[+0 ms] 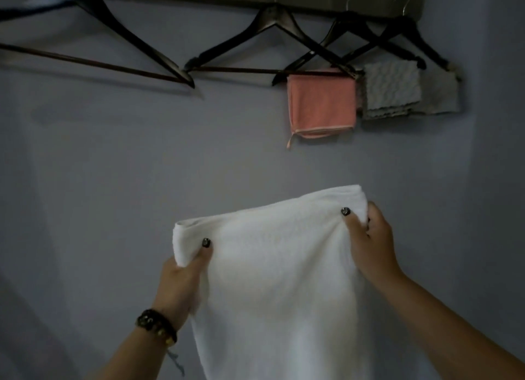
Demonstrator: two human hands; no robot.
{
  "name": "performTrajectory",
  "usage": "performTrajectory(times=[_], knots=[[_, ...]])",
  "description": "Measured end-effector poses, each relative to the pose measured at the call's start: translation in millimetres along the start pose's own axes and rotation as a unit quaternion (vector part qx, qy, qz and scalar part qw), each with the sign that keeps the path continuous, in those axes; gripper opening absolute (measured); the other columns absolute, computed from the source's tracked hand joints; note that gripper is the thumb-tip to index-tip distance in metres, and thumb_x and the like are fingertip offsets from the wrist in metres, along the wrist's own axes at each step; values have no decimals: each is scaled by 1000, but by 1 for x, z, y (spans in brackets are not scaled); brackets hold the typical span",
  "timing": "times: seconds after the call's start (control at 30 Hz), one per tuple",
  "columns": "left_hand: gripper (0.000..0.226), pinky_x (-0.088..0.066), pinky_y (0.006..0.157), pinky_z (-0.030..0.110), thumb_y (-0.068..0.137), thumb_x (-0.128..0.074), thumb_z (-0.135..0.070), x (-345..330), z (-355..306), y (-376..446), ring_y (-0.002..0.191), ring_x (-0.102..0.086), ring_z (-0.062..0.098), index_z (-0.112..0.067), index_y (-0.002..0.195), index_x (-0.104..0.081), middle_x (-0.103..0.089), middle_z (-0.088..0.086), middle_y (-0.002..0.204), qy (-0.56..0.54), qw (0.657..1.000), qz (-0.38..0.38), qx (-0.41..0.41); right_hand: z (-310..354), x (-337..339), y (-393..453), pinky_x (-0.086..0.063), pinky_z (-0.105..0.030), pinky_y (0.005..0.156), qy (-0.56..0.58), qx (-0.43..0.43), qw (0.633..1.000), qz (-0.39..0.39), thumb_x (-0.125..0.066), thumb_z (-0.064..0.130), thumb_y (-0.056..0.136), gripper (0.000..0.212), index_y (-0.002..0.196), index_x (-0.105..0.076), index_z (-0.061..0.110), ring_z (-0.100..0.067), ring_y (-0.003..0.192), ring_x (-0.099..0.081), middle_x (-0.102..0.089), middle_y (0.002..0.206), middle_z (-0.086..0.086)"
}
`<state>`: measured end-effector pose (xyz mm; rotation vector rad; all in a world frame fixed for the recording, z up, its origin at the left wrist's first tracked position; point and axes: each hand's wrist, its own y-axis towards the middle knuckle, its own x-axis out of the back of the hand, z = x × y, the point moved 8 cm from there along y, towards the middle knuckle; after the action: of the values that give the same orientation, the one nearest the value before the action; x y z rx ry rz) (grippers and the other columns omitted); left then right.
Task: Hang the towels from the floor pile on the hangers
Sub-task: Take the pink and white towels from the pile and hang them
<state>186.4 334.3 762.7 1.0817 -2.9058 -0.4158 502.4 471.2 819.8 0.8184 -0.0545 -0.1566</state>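
Grey wall; white towel between grips.

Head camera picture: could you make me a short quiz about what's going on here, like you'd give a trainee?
1. True or false: the white towel already hangs on a hanger.
2. What colour is the cloth on the hanger bar just left of the grey cloth?
A. blue
B. pink
C. green
3. Which hand wears the bracelet?

Key
1. False: the left hand and right hand each grip an upper corner and hold it below the hangers.
2. B: the pink cloth.
3. The left hand.
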Motion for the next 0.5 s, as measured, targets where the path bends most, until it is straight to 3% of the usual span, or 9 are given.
performTrajectory(times=[0.2,0.37,0.5], knots=[[24,-55,62,34,88,-65,-39,-10,-69,18,72,-68,21,-16,86,-69,-72,4,82,42,993,-28,-103,13,9,26,-39,-13,58,-18,12,999,-33,-49,38,87,29,87,-54,10,1,62,-51,-60,75,1],[30,-50,62,38,91,-63,-34,-21,-116,41,67,-58,18,-5,85,-65,-68,8,78,76,975,-46,-205,21,9,53,-42,-7,62,-10,35,997,-68,-54,24,96,7,93,-54,18,2,72,-57,-59,80,13],[32,-45,59,33,91,-62,-35,-38,-140,67,62,-55,14,-5,81,-63,-66,6,74,93,965,-45,-242,2,-7,86,-39,-20,57,-32,6,999,-42,-56,23,94,18,82,-54,10,-4,59,-51,-57,71,2]])
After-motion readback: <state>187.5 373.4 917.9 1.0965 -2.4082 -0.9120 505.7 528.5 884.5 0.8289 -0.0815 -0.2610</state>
